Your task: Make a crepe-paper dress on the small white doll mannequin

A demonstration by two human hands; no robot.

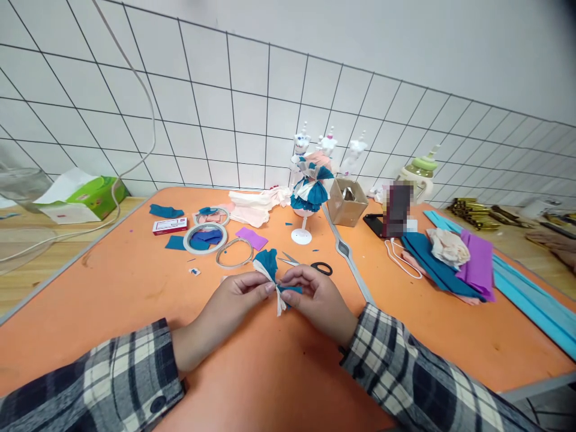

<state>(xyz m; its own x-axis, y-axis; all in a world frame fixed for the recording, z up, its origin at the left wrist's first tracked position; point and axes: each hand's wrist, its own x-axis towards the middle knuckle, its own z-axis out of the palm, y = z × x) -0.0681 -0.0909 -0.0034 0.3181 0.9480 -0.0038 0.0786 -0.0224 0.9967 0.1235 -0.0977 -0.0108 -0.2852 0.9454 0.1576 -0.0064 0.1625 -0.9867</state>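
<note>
Between my two hands is a small bow of crepe paper (266,261), blue and cream, gathered at its middle. My left hand (238,295) pinches the gathered part from the left. From the right, my right hand (317,294) holds the same bow, thumb and fingers closed near its middle. Just beyond my right fingers lie scissors (321,268) with black handles. Farther back, a small mannequin (310,186) on a white stand wears a dress of blue, white and pink crepe paper.
Rolls of tape (206,239), a small red-and-white box (170,225) and paper scraps lie on the left. Pale crepe paper (249,207) is at the back. A cardboard box (347,201), a propped phone (398,209) and folded crepe paper (477,264) stand or lie on the right.
</note>
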